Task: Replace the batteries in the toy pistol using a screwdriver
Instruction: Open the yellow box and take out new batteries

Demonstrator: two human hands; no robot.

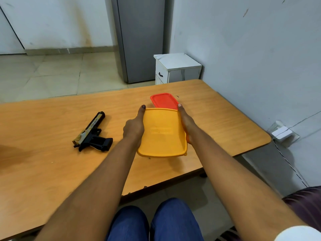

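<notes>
A black and gold toy pistol (93, 133) lies on its side on the wooden table (52, 167), left of my hands. A yellow-lidded plastic box (162, 133) is held between both hands, slightly above the table. My left hand (134, 127) presses its left side and my right hand (186, 122) its right side. Just behind it sits a red-lidded box (164, 100) on the table. No screwdriver or batteries are visible; the boxes' contents are hidden.
The table's right edge (257, 145) runs near a white wall with a socket and adapter (281, 133). A small white cabinet (177, 68) and a grey door (142, 39) stand beyond the far edge. My knees in blue jeans (152, 221) are below the near edge.
</notes>
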